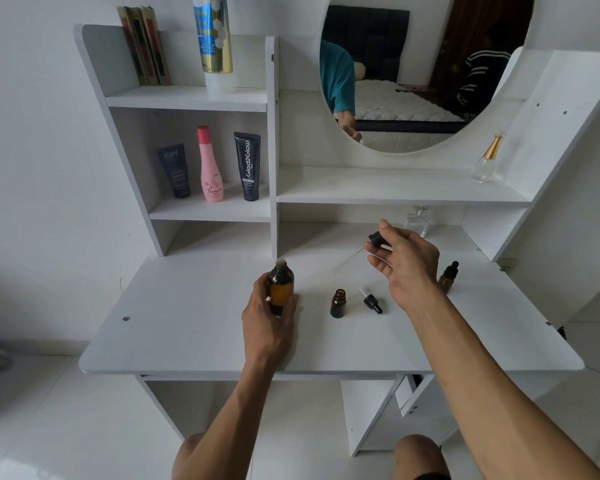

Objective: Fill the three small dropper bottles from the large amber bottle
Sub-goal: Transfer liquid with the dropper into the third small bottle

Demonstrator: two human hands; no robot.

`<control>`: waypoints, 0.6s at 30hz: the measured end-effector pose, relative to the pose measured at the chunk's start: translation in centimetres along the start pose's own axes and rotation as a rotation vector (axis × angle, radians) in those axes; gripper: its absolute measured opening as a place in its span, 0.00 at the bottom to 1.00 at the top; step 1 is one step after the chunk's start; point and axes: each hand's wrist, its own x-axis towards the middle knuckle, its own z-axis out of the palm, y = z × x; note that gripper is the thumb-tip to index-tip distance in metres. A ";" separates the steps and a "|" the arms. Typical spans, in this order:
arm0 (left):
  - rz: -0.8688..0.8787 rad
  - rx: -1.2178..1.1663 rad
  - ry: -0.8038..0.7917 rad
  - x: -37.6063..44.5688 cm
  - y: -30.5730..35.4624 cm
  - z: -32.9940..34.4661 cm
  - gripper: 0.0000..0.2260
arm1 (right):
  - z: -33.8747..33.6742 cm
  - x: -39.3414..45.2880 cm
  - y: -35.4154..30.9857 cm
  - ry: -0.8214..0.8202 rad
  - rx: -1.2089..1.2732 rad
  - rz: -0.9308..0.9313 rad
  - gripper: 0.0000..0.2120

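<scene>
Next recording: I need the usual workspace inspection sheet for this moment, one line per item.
Surface: white vanity desk, a screw hole near its left edge.
Job's things: large amber bottle upright, cap off; one small bottle open; loose dropper cap lying beside it; capped small bottle behind the right wrist; third small bottle not seen.
Clutter: three tubes on the lower left shelf; perfume bottle on the right shelf.
Grippers: left hand holds the large bottle; right hand pinches a dropper raised above the desk.
Cables: nothing seen.
Surroundings: round mirror, white wall, tiled floor.
</scene>
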 end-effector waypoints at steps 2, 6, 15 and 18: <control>-0.002 -0.004 0.000 0.0 -0.1 0.1 0.22 | 1.0 -0.3 -0.2 -0.013 0.044 0.025 0.07; 0.000 -0.003 0.002 0.0 0.0 -0.1 0.22 | 3.0 -0.7 -0.6 -0.054 0.080 0.032 0.07; 0.003 -0.012 0.003 0.0 -0.2 0.0 0.21 | 7.2 -1.2 -1.1 -0.174 -0.047 -0.115 0.08; 0.004 -0.017 -0.002 0.0 -0.3 -0.1 0.21 | 8.1 -1.3 -1.0 -0.205 -0.134 -0.182 0.07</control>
